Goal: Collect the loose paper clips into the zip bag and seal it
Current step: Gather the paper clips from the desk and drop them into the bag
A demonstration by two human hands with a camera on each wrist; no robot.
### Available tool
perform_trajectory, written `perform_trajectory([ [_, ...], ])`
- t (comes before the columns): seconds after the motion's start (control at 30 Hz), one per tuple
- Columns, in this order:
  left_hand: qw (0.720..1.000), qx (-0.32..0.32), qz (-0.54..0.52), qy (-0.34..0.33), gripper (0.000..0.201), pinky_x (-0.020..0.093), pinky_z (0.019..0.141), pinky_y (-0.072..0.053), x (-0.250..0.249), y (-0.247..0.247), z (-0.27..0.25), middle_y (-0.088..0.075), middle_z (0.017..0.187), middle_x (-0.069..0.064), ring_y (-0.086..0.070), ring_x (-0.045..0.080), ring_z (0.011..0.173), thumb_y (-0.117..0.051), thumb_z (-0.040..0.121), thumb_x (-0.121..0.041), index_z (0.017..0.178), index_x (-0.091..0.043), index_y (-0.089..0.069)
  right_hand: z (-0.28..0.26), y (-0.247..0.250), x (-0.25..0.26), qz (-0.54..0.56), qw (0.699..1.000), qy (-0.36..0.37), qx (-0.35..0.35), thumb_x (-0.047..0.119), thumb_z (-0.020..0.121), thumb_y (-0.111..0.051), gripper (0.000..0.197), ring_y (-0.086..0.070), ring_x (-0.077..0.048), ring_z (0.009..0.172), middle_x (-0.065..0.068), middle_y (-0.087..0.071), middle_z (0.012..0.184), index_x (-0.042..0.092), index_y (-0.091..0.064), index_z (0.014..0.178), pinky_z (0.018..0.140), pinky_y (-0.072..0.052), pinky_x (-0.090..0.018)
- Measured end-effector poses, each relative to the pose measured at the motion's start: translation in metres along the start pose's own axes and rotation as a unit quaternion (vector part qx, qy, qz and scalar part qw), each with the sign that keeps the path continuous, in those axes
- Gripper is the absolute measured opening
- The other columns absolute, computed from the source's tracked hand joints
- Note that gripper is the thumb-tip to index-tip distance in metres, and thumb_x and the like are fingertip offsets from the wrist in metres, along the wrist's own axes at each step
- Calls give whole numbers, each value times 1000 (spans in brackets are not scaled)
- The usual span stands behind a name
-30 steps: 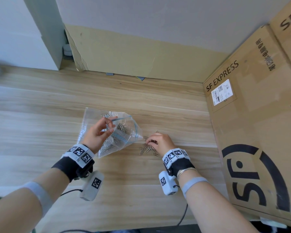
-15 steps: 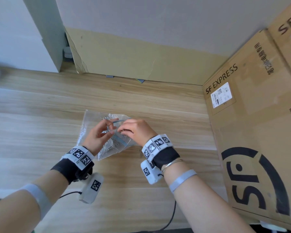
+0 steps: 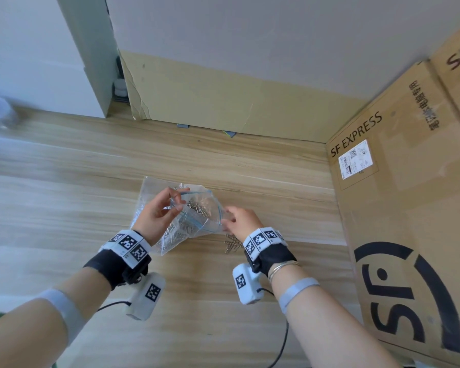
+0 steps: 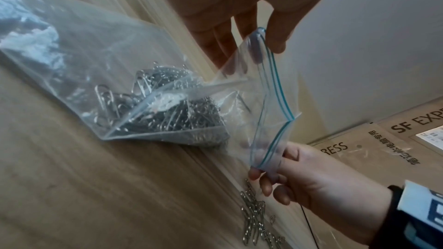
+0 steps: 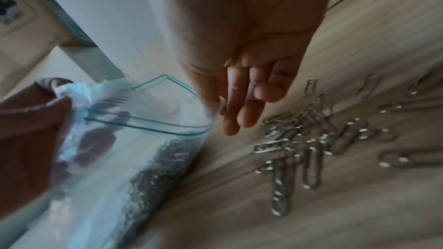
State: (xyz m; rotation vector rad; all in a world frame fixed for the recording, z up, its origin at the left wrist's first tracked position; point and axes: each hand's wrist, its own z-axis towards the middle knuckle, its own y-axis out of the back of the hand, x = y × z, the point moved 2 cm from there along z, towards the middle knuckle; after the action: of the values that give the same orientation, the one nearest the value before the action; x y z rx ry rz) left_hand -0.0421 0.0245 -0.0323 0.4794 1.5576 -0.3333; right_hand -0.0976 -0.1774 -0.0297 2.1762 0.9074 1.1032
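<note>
1. The clear plastic zip bag with a blue seal strip (image 3: 194,219) lies on the pale wooden tabletop (image 3: 64,208), its mouth raised and spread wide; a mass of silver clips already sits inside.
2. The left hand (image 3: 157,216) pinches the mouth's far-left end between thumb and fingers.
3. The right hand (image 3: 241,220) pinches the opposite end of the mouth with thumb and forefinger; its other fingers (image 5: 242,109) hang straight and loose.
4. The loose silver metal paper clips (image 3: 233,244) lie in a small heap on the tabletop just right of the bag, directly beneath the right hand and apart from it.
5. Judgement: the right hand is much nearer the heap; most clips run lengthwise away from its fingertips, so a downward reach should suffice.
6. The seal is not yet closed.
</note>
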Motion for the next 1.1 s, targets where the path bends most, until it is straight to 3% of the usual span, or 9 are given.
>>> perform_trajectory([
  [0.1,1000,-16,-9,-14,27,23,80,-48,-6,2,3,-59,112,-30,-61,7,96,-52,87,-11,72,-32,-46,-3,17,11,30,996,33,-73,15,86,-52,20,-66,-21,69,-7,-73,84,19,-67,99,70,-56,-31],
  [0.2,998,-43,-33,-40,23,22,78,-49,-18,3,6,-59,113,-30,-62,5,92,-48,83,-18,73,-39,-46,-10,42,29,92,978,88,-166,14,82,-56,15,-59,-15,62,-7,-70,70,16,-70,85,65,-48,-27],
  [0.4,992,-80,-58,-81,21,22,76,-49,-44,-3,10,-62,113,-17,-63,13,88,-49,83,-19,74,-38,-46,-22,61,52,169,947,154,-224,11,80,-53,18,-42,-17,47,-13,-53,48,8,-56,62,52,-38,-28],
  [0.5,994,-73,-42,-69,10,22,75,-48,-47,-5,9,-58,116,-11,-60,14,87,-54,79,-30,73,-34,-47,-23,62,45,168,951,136,-221,13,83,-51,20,-45,-20,47,-3,-50,47,11,-56,64,52,-43,-30],
  [0.67,995,-94,-10,-39,23,30,75,-48,-41,-7,10,-59,113,-7,-56,9,75,-59,82,-3,72,-21,-49,-18,59,8,232,941,73,-234,26,95,-37,35,-49,-15,47,0,-56,56,19,-58,69,54,-44,-26],
  [0.73,995,-96,-8,-35,22,30,75,-49,-41,-9,11,-59,113,-8,-57,10,73,-59,82,-3,73,-21,-50,-11,49,-22,181,960,26,-210,25,95,-38,29,-58,-17,69,-3,-66,80,20,-63,82,71,-47,-30],
  [0.83,995,-97,-9,-28,23,23,73,-49,-41,-13,12,-59,112,-10,-57,6,72,-59,82,-3,72,-21,-49,-5,27,-65,65,985,-39,-152,20,93,-43,24,-55,-21,101,-8,-60,111,15,-64,105,87,-37,-25],
  [1.0,996,-84,-24,-15,24,34,78,-51,-39,-20,13,-59,112,-9,-56,14,74,-61,81,-3,71,-22,-50,-9,13,-84,76,979,-47,-181,8,89,-48,20,-51,-14,82,-7,-56,104,11,-64,100,79,-38,-22],
  [1.1,997,-71,-37,-7,20,38,79,-52,-39,-24,12,-59,113,-11,-58,14,72,-61,76,-17,67,-33,-52,-11,5,-72,57,988,-19,-146,11,89,-50,18,-49,-12,76,1,-54,94,12,-65,97,73,-35,-20],
])
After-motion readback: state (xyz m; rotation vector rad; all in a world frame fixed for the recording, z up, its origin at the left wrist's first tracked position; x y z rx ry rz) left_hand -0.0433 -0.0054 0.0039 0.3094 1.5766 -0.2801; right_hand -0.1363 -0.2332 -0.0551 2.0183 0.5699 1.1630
